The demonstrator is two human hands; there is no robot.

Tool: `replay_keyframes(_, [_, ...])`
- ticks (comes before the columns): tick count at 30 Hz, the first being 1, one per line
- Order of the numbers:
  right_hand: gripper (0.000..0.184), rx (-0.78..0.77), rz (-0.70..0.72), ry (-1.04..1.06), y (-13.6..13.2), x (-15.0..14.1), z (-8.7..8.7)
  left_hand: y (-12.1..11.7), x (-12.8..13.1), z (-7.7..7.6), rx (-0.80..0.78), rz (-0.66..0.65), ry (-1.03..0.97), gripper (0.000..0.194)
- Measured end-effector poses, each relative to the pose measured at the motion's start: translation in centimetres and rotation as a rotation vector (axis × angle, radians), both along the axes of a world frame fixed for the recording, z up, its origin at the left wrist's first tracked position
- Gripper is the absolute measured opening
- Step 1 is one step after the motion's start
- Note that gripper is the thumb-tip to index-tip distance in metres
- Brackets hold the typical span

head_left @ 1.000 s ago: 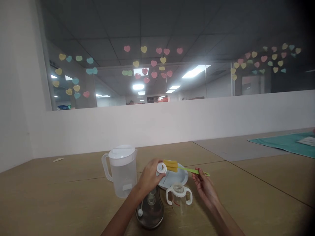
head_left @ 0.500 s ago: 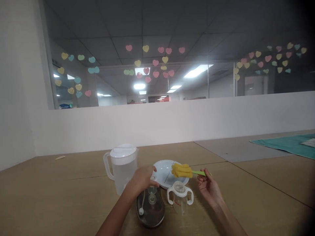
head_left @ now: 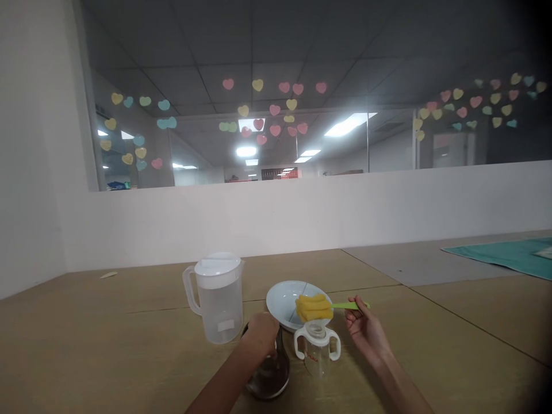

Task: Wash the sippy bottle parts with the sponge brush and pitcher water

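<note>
My right hand [head_left: 364, 330] grips the green handle of a yellow sponge brush [head_left: 314, 307], whose sponge head hovers just above a clear baby cup with two white handles [head_left: 317, 351]. My left hand [head_left: 261, 336] is lowered over a shiny metal tray [head_left: 269, 382], fingers curled down; what they hold is hidden. A pale blue plate [head_left: 282, 299] lies just behind the cup. A translucent pitcher with a white lid [head_left: 218, 299] stands to the left of the plate.
The things sit on a brown wooden table [head_left: 129, 351] against a low white wall with glass above. A teal cloth [head_left: 504, 253] lies far right. A small pale stick [head_left: 107, 275] rests at the table's far left.
My left hand has gone down from beside the plate, where it held a white ring, to the metal tray. The sponge brush has shifted from over the plate to above the cup.
</note>
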State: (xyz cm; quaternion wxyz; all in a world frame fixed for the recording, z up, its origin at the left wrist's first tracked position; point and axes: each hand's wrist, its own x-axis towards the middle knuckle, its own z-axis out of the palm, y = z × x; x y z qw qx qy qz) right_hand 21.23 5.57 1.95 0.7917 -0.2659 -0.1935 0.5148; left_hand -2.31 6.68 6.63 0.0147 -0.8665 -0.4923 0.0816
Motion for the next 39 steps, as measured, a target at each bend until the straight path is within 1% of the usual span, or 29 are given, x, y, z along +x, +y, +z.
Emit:
replay_keyframes(6, [0.013, -0.010, -0.007, -0.002, 0.2, 0.1, -0.2, 0.1, -0.4, 0.1, 0.038, 0.012, -0.059, 0.043])
replay_keyframes(12, [0.015, -0.033, -0.036, -0.044, 0.3, -0.1, -0.2, 0.2, 0.2, -0.5, 0.026, 0.063, -0.079, 0.044])
replay_keyframes(16, [0.015, -0.031, -0.040, -0.075, 0.0, -0.4, -0.1, 0.0, 0.2, -0.4, 0.026, 0.062, -0.084, 0.041])
replay_keyframes(19, [0.015, -0.024, -0.044, -0.122, -0.2, -0.5, 0.0, -0.1, 0.2, -0.4, 0.041, 0.048, -0.087, 0.034])
replay_keyframes(21, [0.015, -0.019, -0.048, -0.140, -0.2, -0.5, 0.0, 0.0, 0.5, -0.6, 0.043, 0.043, -0.086, 0.031])
replay_keyframes(25, [0.015, -0.021, -0.054, -0.139, -0.1, -0.5, 0.0, 0.5, 1.1, -1.6, 0.041, 0.049, -0.074, 0.043])
replay_keyframes(28, [0.015, -0.021, -0.057, -0.129, 0.0, -0.5, 0.0, 0.4, 0.9, -1.9, 0.040, 0.036, -0.074, 0.041])
replay_keyframes(32, [0.014, -0.019, -0.059, -0.122, -0.1, -0.6, 0.0, -0.4, 0.2, -1.5, 0.036, 0.012, -0.086, 0.033])
replay_keyframes(34, [0.014, -0.023, -0.059, -0.122, -0.1, -0.5, 0.0, -0.7, 0.0, -1.3, 0.041, 0.008, -0.097, 0.034])
replay_keyframes(36, [0.015, -0.027, -0.059, -0.124, -0.1, -0.5, -0.1, -0.7, 0.0, -1.2, 0.039, 0.011, -0.103, 0.035])
replay_keyframes(39, [0.016, -0.032, -0.055, -0.138, 0.0, -0.3, -0.2, -0.1, 0.0, -1.2, 0.007, 0.021, -0.092, 0.030])
